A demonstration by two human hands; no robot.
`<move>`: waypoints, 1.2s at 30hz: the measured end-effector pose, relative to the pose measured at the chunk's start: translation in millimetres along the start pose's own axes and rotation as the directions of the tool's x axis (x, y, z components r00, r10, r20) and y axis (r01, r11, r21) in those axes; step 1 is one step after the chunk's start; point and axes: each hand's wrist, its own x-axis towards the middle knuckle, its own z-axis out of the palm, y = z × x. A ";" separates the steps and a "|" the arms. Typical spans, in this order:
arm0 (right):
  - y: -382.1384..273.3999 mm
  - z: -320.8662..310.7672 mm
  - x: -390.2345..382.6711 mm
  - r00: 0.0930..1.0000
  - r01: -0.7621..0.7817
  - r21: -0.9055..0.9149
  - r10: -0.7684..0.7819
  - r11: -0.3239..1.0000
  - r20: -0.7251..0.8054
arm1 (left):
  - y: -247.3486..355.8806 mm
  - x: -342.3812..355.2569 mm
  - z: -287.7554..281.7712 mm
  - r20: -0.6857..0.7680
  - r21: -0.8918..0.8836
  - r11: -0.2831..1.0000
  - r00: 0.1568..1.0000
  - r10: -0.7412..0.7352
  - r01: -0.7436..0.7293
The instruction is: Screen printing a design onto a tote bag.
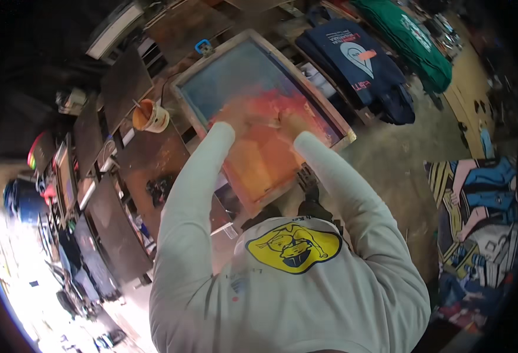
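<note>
A wooden-framed printing screen (262, 62) lies in front of me, its mesh grey-blue at the far part and smeared red and orange nearer me. My left hand (234, 115) and my right hand (288, 121) are closed on a pale bar, apparently a squeegee (262, 121), held across the red area. Motion and haze blur the fingers. A small blue-rimmed clamp or holder (204, 47) is at the screen's far left corner.
Left stands a paint bucket (150, 120) with a stick, among dark boards (112, 229). Folded navy bags (359, 79) and a green bag (415, 44) lie beyond the screen to the right. A patterned cartoon cloth (479, 194) is at the right.
</note>
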 end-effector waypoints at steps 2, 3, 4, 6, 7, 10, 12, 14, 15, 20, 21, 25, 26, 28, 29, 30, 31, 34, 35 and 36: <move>-18.6 4.6 -27.5 0.999 -0.036 -0.012 0.036 0.999 0.021 | -8.1 -17.2 6.5 0.278 -0.040 0.993 0.956 -0.094 0.110; -31.8 3.5 -47.3 0.998 -0.052 -0.020 0.053 0.998 0.042 | -8.0 -26.9 5.1 0.536 -0.022 0.974 0.825 -0.179 0.226; -44.9 7.3 -63.4 0.997 -0.069 -0.012 0.069 0.998 0.041 | -13.6 -40.2 3.8 0.538 -0.036 0.978 0.829 -0.155 0.206; -65.3 16.6 -94.6 0.993 -0.104 -0.025 0.105 0.994 0.057 | -12.2 -72.4 -0.6 0.330 -0.133 0.990 0.944 -0.005 0.052; -75.1 20.3 -108.2 0.990 -0.121 -0.044 0.124 0.992 0.070 | -6.9 -86.9 -5.7 0.329 -0.150 0.987 0.944 0.001 0.051; -109.9 6.4 -136.7 0.942 -0.225 -0.023 0.223 0.974 0.251 | -3.7 -89.7 -34.0 0.564 -0.146 0.980 0.825 -0.029 0.135; -106.5 16.2 -136.1 0.949 -0.236 0.017 0.226 0.972 0.220 | -9.8 -93.5 -33.3 0.598 -0.227 0.963 0.801 0.019 0.147; -94.3 15.6 -126.7 0.960 -0.218 0.097 0.195 0.971 0.201 | -15.0 -68.9 -23.1 0.580 -0.234 0.970 0.810 0.081 0.070; -80.0 8.8 -112.0 0.964 -0.198 0.126 0.170 0.972 0.207 | -19.7 -51.5 -17.6 0.574 -0.224 0.975 0.808 0.132 -0.001; -47.2 -20.8 -69.6 0.922 -0.382 0.163 0.386 0.910 0.006 | -10.4 53.1 0.1 0.526 -0.182 0.980 0.834 0.169 -0.084; -48.5 -19.7 -51.4 0.893 -0.438 0.132 0.447 0.889 -0.056 | -20.5 63.0 17.3 0.492 -0.111 0.991 0.863 0.115 -0.069; -49.3 -14.6 -30.7 0.852 -0.523 -0.031 0.523 0.852 -0.012 | -17.6 83.4 31.5 0.526 -0.087 0.996 0.849 0.047 -0.002; -48.1 -14.1 -30.7 0.851 -0.526 -0.039 0.526 0.850 -0.006 | -18.2 80.3 34.1 0.479 -0.076 0.996 0.875 0.073 -0.042; -51.2 -7.5 -35.8 0.866 -0.500 -0.099 0.497 0.860 -0.060 | -24.7 61.8 36.7 0.441 -0.065 0.994 0.891 0.110 -0.090; -53.7 -1.7 -36.1 0.863 -0.505 -0.094 0.502 0.858 -0.056 | -33.6 48.9 35.4 0.445 -0.106 0.991 0.887 0.119 -0.080; -56.6 4.7 -36.2 0.895 -0.445 -0.099 0.443 0.890 -0.045 | -42.5 35.6 32.2 0.448 -0.144 0.987 0.885 0.125 -0.067; -60.0 12.1 -39.2 0.923 -0.385 -0.102 0.384 0.917 -0.031 | -47.8 18.3 27.0 0.404 -0.114 0.992 0.910 0.092 -0.050; -93.0 21.1 -52.5 0.963 -0.261 -0.075 0.264 0.962 0.046 | -54.4 -39.7 -7.6 0.407 -0.182 0.978 0.913 -0.018 0.100; -99.6 20.7 -60.6 0.967 -0.243 -0.071 0.247 0.967 0.055 | -54.9 -61.5 -9.6 0.320 -0.244 0.961 0.946 -0.047 0.130; -104.5 22.3 -69.4 0.973 -0.207 -0.071 0.213 0.976 0.092 | -50.9 -78.3 -12.9 0.233 -0.308 0.940 0.969 -0.076 0.148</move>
